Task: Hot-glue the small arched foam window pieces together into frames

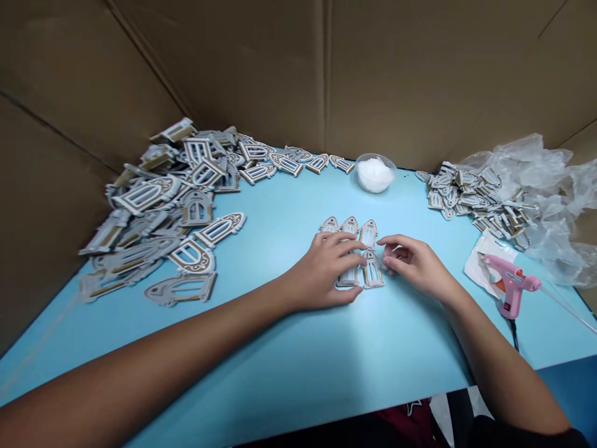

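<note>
Several small arched window-shaped pieces lie in two rows on the light blue table (298,348), among them an arched piece (372,272) at the front right and another arched piece (368,233) behind it. Over the left part of these rows rests my left hand (329,267), fingers spread and palm down, partly hiding the pieces beneath. Just right of the rows is my right hand (413,261), its fingers curled with thumb and fingertips close together. Whether anything small sits between those fingertips cannot be made out.
A large heap of arched pieces (186,186) covers the left side. At the back stands a clear bowl (375,174) of white stuff. To the right are a smaller pile (471,193), crumpled clear plastic (545,205) and a pink glue gun (512,283) beside white paper. Cardboard walls (261,68) enclose the table.
</note>
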Demonstrator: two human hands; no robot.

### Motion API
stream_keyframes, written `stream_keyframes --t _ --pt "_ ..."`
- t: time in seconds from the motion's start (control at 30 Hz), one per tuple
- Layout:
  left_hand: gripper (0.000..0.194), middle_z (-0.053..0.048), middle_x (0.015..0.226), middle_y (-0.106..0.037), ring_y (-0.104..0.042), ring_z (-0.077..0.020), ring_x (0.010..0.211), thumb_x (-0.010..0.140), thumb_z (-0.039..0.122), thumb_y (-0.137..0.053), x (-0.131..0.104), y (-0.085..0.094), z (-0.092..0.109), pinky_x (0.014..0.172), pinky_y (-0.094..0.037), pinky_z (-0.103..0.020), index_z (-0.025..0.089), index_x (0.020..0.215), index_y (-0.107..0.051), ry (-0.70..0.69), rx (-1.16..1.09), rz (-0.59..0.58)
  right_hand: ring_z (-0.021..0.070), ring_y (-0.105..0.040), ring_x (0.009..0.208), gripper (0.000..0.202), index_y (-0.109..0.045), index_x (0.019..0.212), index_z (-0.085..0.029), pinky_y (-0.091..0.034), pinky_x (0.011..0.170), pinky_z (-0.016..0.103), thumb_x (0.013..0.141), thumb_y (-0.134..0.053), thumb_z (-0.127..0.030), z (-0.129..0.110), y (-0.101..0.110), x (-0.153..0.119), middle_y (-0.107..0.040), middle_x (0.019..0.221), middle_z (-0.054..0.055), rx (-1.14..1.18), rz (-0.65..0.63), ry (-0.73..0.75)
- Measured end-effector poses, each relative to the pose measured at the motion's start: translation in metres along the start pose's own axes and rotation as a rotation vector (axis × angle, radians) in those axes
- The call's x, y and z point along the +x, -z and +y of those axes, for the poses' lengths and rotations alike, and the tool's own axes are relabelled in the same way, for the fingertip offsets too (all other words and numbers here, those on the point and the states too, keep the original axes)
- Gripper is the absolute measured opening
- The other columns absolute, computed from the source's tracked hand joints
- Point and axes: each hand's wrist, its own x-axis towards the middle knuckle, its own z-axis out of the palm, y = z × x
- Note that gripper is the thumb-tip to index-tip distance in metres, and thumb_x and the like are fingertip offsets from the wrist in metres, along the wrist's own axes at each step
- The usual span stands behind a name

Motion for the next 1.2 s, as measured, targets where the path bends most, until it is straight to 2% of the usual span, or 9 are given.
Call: stream_keyframes --t 0.13,0.3,0.47,0.6,0.73,0.9,1.1,1.2 --pt "0.030 -0.010 0.144 -0.064 -0.051 -0.0363 0.135 0.090 0.043 -0.067 -0.002 -0.005 0.002 0.108 -0.032 -0.052 0.025 0.115 -0.069 -0.031 0.039 -0.052 0.0164 -0.068 0.078 0.012 -0.069 0.099 -0.022 -0.054 0.073 0.029 0.087 -0.066 -0.024 0.002 -0.007 0.000 -0.073 0.086 0.001 -0.009 0.004 0.000" --pt "0.021 -0.006 0.135 -0.070 -0.054 -0.0326 0.133 0.096 0.041 -0.060 -0.003 -0.007 -0.001 0.107 -0.030 -0.048 0.024 0.103 -0.071 -0.074 0.038 -0.017 0.0162 -0.070 0.075 0.004 -0.069 0.088 -0.021 -0.054 0.070 0.028 0.085 -0.071 -0.024 0.002 -0.011 -0.001 -0.076 0.081 0.001 0.034 -0.014 -0.061" --pt "0.028 -0.007 0.135 -0.070 -0.055 -0.0330 0.132 0.095 0.041 -0.059 -0.002 -0.006 0.001 0.109 -0.029 -0.050 0.023 0.115 -0.068 -0.079 0.067 -0.041 0.0217 -0.076 0.089 0.015 -0.081 0.096 -0.025 -0.057 0.083 0.035 0.090 -0.067 -0.023 -0.002 -0.010 -0.001 -0.082 0.096 0.004 -0.106 -0.039 -0.023" --pt "0.032 -0.008 0.134 -0.071 -0.056 -0.0344 0.132 0.096 0.039 -0.059 -0.002 -0.006 0.003 0.111 -0.027 -0.052 0.022 0.122 -0.067 -0.122 0.132 -0.020 0.0240 -0.077 0.096 0.019 -0.083 0.100 -0.027 -0.058 0.091 0.039 0.092 -0.067 -0.020 -0.003 -0.012 -0.002 -0.082 0.105 0.005 -0.180 -0.040 0.024" --pt "0.031 -0.008 0.137 -0.069 -0.055 -0.0349 0.133 0.094 0.041 -0.064 -0.003 -0.007 0.004 0.112 -0.028 -0.052 0.024 0.120 -0.068 -0.126 0.163 -0.030 0.0229 -0.077 0.092 0.019 -0.082 0.100 -0.027 -0.059 0.087 0.038 0.092 -0.067 -0.017 -0.006 -0.013 -0.003 -0.082 0.102 0.005 -0.222 -0.031 0.027" --pt "0.036 -0.009 0.135 -0.071 -0.055 -0.0336 0.134 0.095 0.044 -0.065 -0.004 -0.011 0.004 0.113 -0.027 -0.051 0.022 0.124 -0.064 -0.105 0.154 -0.017 0.0172 -0.070 0.081 0.018 -0.078 0.101 -0.023 -0.056 0.078 0.031 0.091 -0.068 -0.012 -0.008 -0.014 -0.005 -0.077 0.094 0.004 -0.261 -0.068 0.077" --pt "0.035 -0.011 0.135 -0.069 -0.055 -0.0323 0.135 0.100 0.040 -0.059 -0.005 -0.014 0.008 0.116 -0.028 -0.051 0.019 0.128 -0.062 -0.071 0.136 -0.013 0.0173 -0.063 0.086 0.022 -0.067 0.102 -0.023 -0.052 0.077 0.031 0.086 -0.073 -0.010 -0.008 -0.017 -0.011 -0.064 0.104 0.004 -0.402 0.009 0.133" --pt "0.033 -0.011 0.133 -0.070 -0.055 -0.0313 0.135 0.101 0.037 -0.056 -0.004 -0.013 0.008 0.115 -0.029 -0.050 0.020 0.129 -0.062 -0.073 0.131 -0.013 0.0189 -0.062 0.090 0.030 -0.060 0.106 -0.024 -0.051 0.078 0.032 0.084 -0.075 -0.011 -0.011 -0.016 -0.014 -0.061 0.106 0.004 -0.421 -0.006 0.127"
